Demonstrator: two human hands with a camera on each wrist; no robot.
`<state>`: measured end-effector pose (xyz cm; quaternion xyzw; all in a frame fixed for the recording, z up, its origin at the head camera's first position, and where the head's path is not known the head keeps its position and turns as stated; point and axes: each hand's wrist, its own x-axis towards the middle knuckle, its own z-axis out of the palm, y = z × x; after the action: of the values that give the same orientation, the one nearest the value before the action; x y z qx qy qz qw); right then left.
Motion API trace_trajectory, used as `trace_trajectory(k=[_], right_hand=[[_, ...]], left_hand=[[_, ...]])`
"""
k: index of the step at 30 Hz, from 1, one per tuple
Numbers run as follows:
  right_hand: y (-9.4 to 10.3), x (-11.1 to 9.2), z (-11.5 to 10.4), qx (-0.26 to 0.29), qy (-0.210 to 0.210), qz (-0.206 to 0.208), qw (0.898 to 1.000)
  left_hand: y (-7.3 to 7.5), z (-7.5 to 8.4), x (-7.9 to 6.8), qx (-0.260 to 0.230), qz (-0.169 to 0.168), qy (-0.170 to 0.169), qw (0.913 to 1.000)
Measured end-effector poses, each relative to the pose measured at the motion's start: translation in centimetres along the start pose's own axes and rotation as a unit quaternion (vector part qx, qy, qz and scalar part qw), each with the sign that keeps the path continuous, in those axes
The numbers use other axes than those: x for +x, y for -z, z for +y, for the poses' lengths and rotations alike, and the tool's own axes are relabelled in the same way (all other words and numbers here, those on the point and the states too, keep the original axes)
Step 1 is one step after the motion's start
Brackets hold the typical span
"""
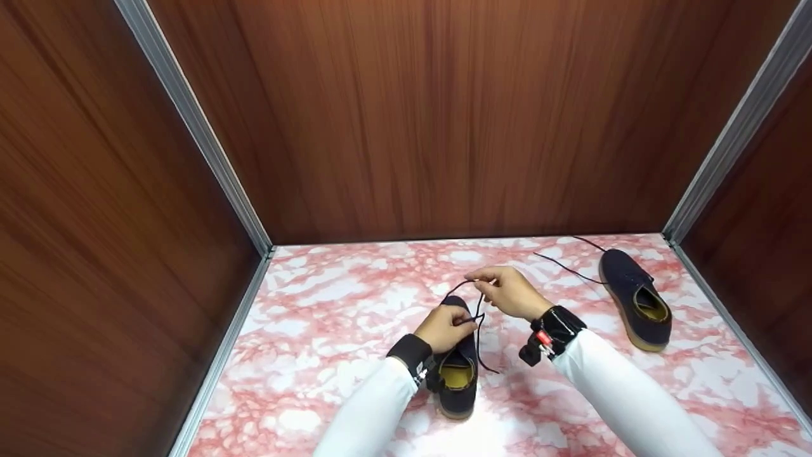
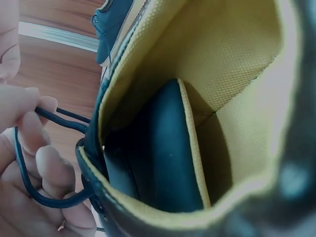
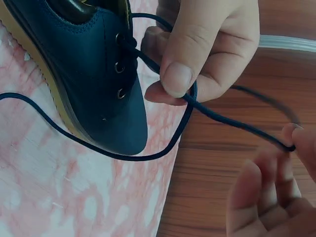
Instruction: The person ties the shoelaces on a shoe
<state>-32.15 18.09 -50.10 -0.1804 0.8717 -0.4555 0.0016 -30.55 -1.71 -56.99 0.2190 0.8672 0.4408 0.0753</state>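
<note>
Navy lace (image 3: 219, 117) leaves the shoe (image 3: 74, 64), pinched by the left hand (image 1: 442, 327) and, apparently, the blurred right hand (image 3: 277, 215).

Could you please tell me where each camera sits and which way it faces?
Head: worn on the head, facing forward and down at the near shoe and far shoe; sleeves, left hand and right hand show.
Left wrist: worn on that wrist, looking into the near shoe's opening; fingers show at the picture's left.
Right wrist: worn on that wrist, looking at the near shoe's eyelets and the lace; both hands show.
Shared: head and left wrist each show both shoes.
</note>
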Motion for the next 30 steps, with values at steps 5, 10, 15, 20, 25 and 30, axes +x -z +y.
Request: trace_trajectory(k=[5, 10, 15, 20, 25, 30], right_hand=[[0.6, -0.5, 1.5, 0.056, -0.044, -0.006, 0.997], [0.9, -1.2, 3.2, 0.059, -0.075, 0.012, 0.995], [0.5, -2.4, 5.0, 0.026, -0.104, 0.023, 0.994], [-0.2, -3.7, 6.6, 0.017, -0.133, 0.011, 0.991], [-1.2, -4.5, 7.6, 0.019, -0.129, -0.015, 0.991], [-2.3, -4.5, 8.1, 0.006, -0.086, -0.039, 0.996]], left_hand=[[0.1, -0.3, -0.1, -0.047, -0.001, 0.032, 0.9984], [0.1, -0.2, -0.2, -0.102, 0.003, 0.059, 0.9930], [0.0, -0.1, -0.1, -0.128, 0.010, 0.061, 0.9899], [0.0, -0.1, -0.1, -0.126, 0.013, 0.057, 0.9904], [0.0, 0.0, -0.1, -0.150, 0.021, 0.080, 0.9852], [0.0, 0.0, 0.0, -0.175, 0.029, 0.100, 0.9790]])
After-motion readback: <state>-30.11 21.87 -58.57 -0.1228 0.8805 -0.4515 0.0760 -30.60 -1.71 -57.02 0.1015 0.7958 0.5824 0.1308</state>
